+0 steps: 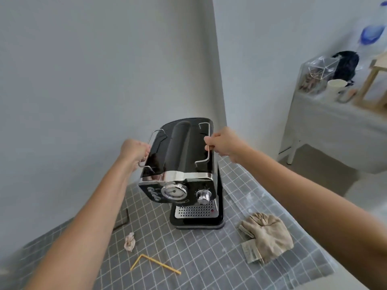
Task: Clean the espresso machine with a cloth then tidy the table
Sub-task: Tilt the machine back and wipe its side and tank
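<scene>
A black and chrome espresso machine [181, 164] stands on a table covered by a grey grid-patterned cloth [199, 258]. My left hand [135, 150] grips the wire rail on the machine's top left side. Gripping the wire rail on the top right is my right hand [223, 143]. A beige cloth [267, 235] lies crumpled on the table to the right of the machine, apart from both hands.
A small crumpled tissue [129, 241] and a bent yellow straw [154, 265] lie in front of the machine. A dark cable [123, 219] runs along the left. A white side table [326, 116] with a cup and clutter stands at the right, beyond the table edge.
</scene>
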### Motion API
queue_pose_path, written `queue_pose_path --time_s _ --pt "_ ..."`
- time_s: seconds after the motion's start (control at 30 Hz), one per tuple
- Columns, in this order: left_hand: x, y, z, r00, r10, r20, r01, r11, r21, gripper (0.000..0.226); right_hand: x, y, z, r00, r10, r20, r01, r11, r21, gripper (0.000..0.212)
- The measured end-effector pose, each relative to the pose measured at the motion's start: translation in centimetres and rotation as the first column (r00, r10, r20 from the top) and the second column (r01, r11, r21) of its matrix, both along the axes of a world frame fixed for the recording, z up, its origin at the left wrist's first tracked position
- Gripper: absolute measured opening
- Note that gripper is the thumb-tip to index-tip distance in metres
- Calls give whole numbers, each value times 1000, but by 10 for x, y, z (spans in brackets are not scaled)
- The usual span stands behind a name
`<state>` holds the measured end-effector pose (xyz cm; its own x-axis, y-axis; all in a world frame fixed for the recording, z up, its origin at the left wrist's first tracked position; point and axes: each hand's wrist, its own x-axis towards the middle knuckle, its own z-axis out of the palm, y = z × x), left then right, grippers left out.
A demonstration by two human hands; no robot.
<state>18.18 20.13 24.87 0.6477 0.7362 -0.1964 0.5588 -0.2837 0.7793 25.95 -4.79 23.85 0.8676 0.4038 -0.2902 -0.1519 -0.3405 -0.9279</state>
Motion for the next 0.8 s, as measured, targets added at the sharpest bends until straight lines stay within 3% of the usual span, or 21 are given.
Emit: queue_pose_path --time_s 0.2,0.5,0.8 --pt "25 -1 2 989 -141 -35 145 979 143 32 -57 -7 4 996 -68 -65 77 988 136 35" --pt "49 -24 -8 944 -326 -50 326 898 294 22 -114 1 -19 936 -271 -224 327 905 272 20" --pt "55 -20 -24 916 -387 -102 394 825 404 28 -127 13 -36 926 -263 -271 347 877 332 19"
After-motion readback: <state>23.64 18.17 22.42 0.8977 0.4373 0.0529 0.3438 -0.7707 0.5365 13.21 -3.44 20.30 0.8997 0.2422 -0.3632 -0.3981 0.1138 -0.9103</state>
